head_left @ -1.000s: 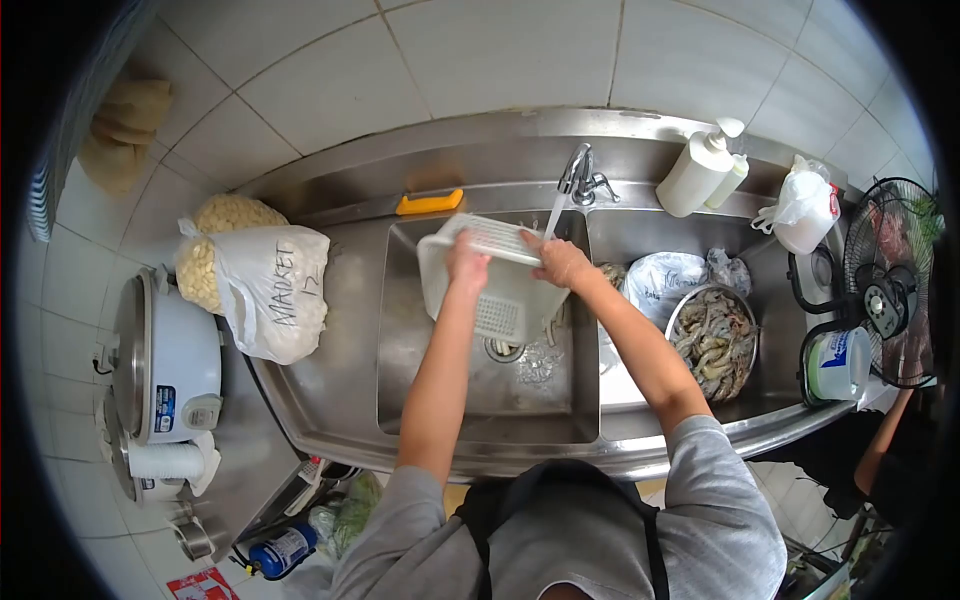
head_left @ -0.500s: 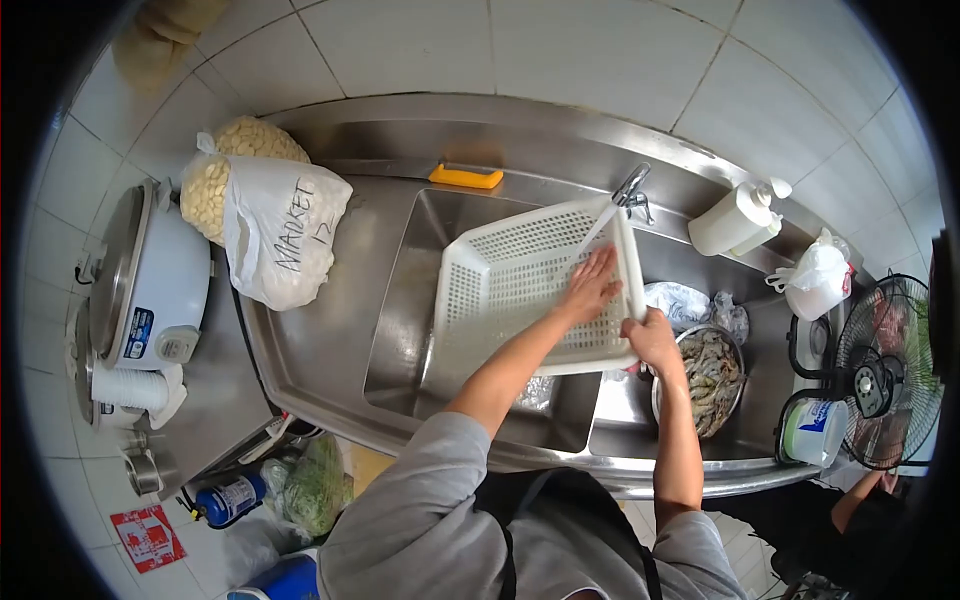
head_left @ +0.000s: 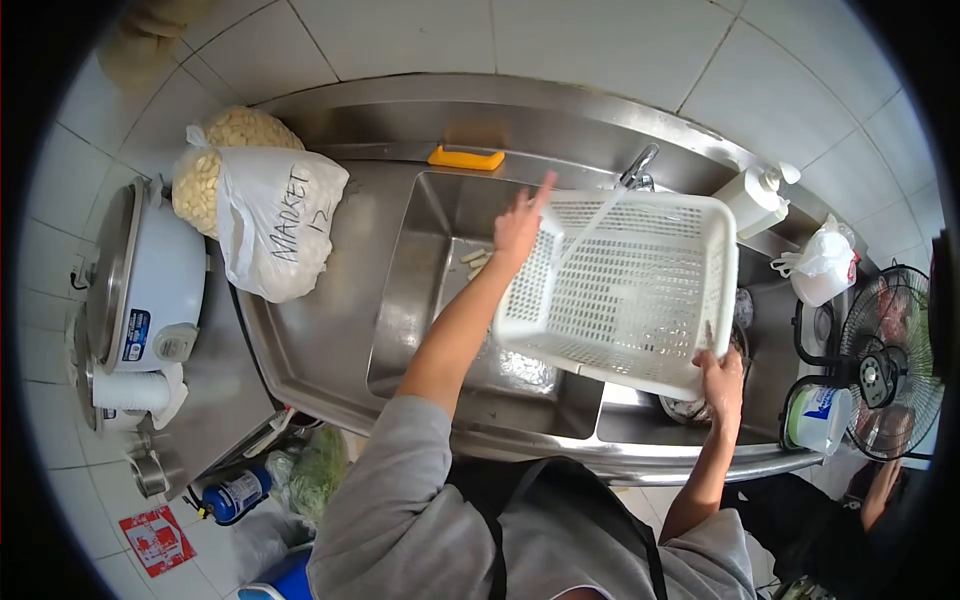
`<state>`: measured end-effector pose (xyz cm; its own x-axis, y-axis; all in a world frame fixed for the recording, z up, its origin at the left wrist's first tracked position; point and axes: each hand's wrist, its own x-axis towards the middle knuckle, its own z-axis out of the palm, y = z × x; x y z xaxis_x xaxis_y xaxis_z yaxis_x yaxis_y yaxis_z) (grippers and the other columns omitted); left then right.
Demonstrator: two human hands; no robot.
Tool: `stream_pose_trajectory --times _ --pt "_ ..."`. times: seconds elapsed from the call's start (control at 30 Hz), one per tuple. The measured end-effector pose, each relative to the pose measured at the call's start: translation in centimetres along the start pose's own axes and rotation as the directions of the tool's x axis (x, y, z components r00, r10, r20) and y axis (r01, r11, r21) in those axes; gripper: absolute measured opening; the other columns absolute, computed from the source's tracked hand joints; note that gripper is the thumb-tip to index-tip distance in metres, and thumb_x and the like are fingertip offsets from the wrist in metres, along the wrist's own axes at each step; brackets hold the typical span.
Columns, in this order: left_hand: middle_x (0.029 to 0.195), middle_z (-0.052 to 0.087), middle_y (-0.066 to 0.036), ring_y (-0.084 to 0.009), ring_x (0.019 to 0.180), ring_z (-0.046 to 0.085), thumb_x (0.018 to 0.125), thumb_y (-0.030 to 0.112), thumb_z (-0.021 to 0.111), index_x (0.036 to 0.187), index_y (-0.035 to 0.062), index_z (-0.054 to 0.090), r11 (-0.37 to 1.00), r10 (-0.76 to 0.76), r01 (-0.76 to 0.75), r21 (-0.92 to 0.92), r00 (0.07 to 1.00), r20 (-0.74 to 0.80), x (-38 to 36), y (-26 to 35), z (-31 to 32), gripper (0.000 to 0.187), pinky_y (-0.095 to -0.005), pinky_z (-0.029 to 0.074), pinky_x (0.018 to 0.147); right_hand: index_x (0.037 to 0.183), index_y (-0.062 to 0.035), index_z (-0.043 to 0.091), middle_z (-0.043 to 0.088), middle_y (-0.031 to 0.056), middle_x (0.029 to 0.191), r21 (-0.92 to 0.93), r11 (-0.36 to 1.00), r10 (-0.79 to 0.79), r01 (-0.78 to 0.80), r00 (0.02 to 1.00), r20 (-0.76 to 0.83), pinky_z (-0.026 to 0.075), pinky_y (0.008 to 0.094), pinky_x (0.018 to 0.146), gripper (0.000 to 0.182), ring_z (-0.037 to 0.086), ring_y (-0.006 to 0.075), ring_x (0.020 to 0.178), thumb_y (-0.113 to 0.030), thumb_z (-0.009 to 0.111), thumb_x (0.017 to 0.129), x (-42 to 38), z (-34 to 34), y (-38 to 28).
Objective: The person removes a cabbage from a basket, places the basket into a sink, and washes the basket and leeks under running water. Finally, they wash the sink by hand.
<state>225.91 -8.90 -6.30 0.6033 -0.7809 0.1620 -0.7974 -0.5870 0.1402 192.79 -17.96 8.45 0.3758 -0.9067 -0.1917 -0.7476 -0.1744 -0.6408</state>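
A white perforated plastic basket (head_left: 640,300) is held tilted over the double sink (head_left: 425,290), across its divider. My right hand (head_left: 720,385) grips the basket's near right corner at the rim. At the far left end of the basket, my left hand (head_left: 518,232) has its fingers stretched out and apart, close to the rim. Water runs from the faucet (head_left: 640,165) into the basket. Several pale elongated pieces (head_left: 475,260) lie in the left basin beside my left forearm. A bowl (head_left: 685,408) in the right basin is mostly hidden under the basket.
A white bag (head_left: 285,225) marked MARKET stands on the left drainboard. A yellow handle (head_left: 466,158) lies on the back ledge. Soap bottle (head_left: 750,205) and fan (head_left: 885,350) are to the right, a large cooker (head_left: 155,290) left. Another person (head_left: 800,525) is at lower right.
The basket has moved right and swung round, now covering most of the shrimp bowl. My left hand has left the basket's inside for its left end; pale pieces now show in the left basin.
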Motion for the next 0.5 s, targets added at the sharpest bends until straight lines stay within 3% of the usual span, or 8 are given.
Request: stream_pose_trajectory --times 0.1,0.13,0.17,0.23,0.3,0.4,0.43,0.5 --pt "0.128 0.036 -0.019 -0.0310 0.120 0.034 0.074 0.010 0.054 0.136 0.0090 0.017 0.967 0.079 0.010 0.254 0.939 -0.335 -1.1 0.6 0.2 0.072 -0.0456 0.025 0.100 0.071 0.0069 0.055 0.051 0.0137 0.057 -0.013 1.000 -0.014 0.014 1.000 0.016 0.040 0.0338 0.053 0.024 0.050 0.0214 0.052 -0.016 0.055 0.067 -0.1 0.6 1.0" --pt "0.132 0.030 -0.020 -0.0313 0.122 0.030 0.075 0.017 0.054 0.132 -0.0026 0.018 0.918 0.223 -0.120 0.377 0.944 -0.242 -1.6 1.4 1.1 0.070 -0.0454 0.022 0.101 0.068 0.0068 0.054 0.050 0.0129 0.055 -0.019 0.999 -0.032 0.032 0.999 0.000 0.039 0.0333 0.050 0.022 0.049 0.0206 0.050 -0.015 0.056 0.066 -0.3 1.2 0.8" --pt "0.132 0.030 -0.020 -0.0313 0.122 0.030 0.075 0.017 0.054 0.132 -0.0026 0.018 0.918 0.220 -0.115 0.380 0.944 -0.245 -2.3 1.6 2.0 0.070 -0.0454 0.022 0.101 0.068 0.0072 0.055 0.050 0.0131 0.053 0.018 0.998 -0.055 0.055 0.998 -0.009 0.040 0.0331 0.049 0.022 0.049 0.0202 0.048 -0.015 0.056 0.066 -0.3 2.0 1.4" --pt "0.135 0.024 -0.020 -0.0306 0.124 0.027 0.074 0.022 0.055 0.131 -0.0054 0.021 0.985 0.103 -0.074 0.154 0.975 -0.195 -3.3 2.1 2.8 0.071 -0.0465 0.022 0.101 0.068 0.0079 0.055 0.051 0.0135 0.051 -0.020 1.000 -0.022 0.022 1.000 0.018 0.040 0.0331 0.050 0.021 0.050 0.0199 0.048 -0.013 0.055 0.067 -1.1 2.2 0.2" --pt "0.136 0.022 -0.023 -0.0328 0.126 0.023 0.074 0.023 0.056 0.129 0.0021 0.030 0.994 0.077 -0.063 0.094 0.985 -0.157 -4.8 1.5 4.0 0.065 -0.0505 0.018 0.100 0.069 0.0085 0.056 0.052 0.0137 0.050 0.006 1.000 -0.018 0.017 1.000 0.019 0.040 0.0338 0.049 0.020 0.050 0.0199 0.047 -0.011 0.054 0.067 -1.2 2.3 0.7" --pt "0.137 0.014 -0.027 -0.0375 0.128 0.013 0.075 0.027 0.054 0.119 0.0192 0.047 0.959 0.096 -0.117 0.259 0.991 0.090 -6.1 1.1 6.2 0.045 -0.0578 0.009 0.099 0.070 0.0088 0.055 0.052 0.0182 0.053 -0.106 0.987 -0.125 0.124 0.992 -0.001 0.041 0.0368 0.050 0.019 0.053 0.0274 0.049 -0.010 0.053 0.067 -1.7 2.2 0.4" --pt "0.137 0.014 -0.027 -0.0375 0.128 0.013 0.075 0.027 0.054 0.119 0.0192 0.047 0.959 0.103 -0.126 0.255 0.989 0.102 -6.6 1.3 6.3 0.045 -0.0578 0.009 0.099 0.070 0.0088 0.055 0.052 0.0182 0.053 -0.108 0.988 -0.111 0.111 0.994 0.001 0.041 0.0368 0.050 0.019 0.053 0.0274 0.049 -0.010 0.053 0.067 -2.1 2.3 0.4" --pt "0.138 0.009 -0.027 -0.0366 0.129 0.011 0.076 0.028 0.052 0.120 0.0205 0.047 0.995 0.072 -0.075 0.063 0.996 0.046 -5.8 1.4 6.4 0.045 -0.0564 0.010 0.100 0.071 0.0088 0.055 0.051 0.0200 0.053 -0.107 0.974 -0.203 0.202 0.979 0.000 0.041 0.0375 0.050 0.018 0.054 0.0297 0.049 -0.009 0.052 0.068 -1.9 2.3 0.1"
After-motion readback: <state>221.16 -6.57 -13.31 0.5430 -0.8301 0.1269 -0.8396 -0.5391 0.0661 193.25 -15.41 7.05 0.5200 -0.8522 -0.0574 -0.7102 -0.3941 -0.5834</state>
